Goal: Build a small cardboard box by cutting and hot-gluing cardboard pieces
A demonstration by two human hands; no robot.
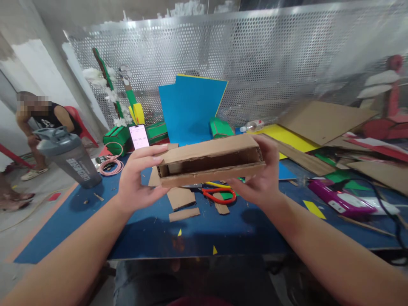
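A long cardboard box (210,149) is held level above the table, its open side facing me and its hollow inside showing. My left hand (137,178) grips the left end, thumb below and fingers on top. At the right end my right hand (261,178) is closed round the box, its thumb under the lower edge. Beneath the box lie scissors (219,195) with red and yellow handles, partly hidden by it. Cut cardboard scraps (181,199) are spread around them on the blue table (143,238).
A grey shaker bottle (68,159) stands at the left edge, near a phone (139,137) and a pink cord (111,165). Blue sheets (194,108) lean at the back. Cardboard sheets (325,121) and a purple tool (339,199) lie right. A person (47,119) sits at far left.
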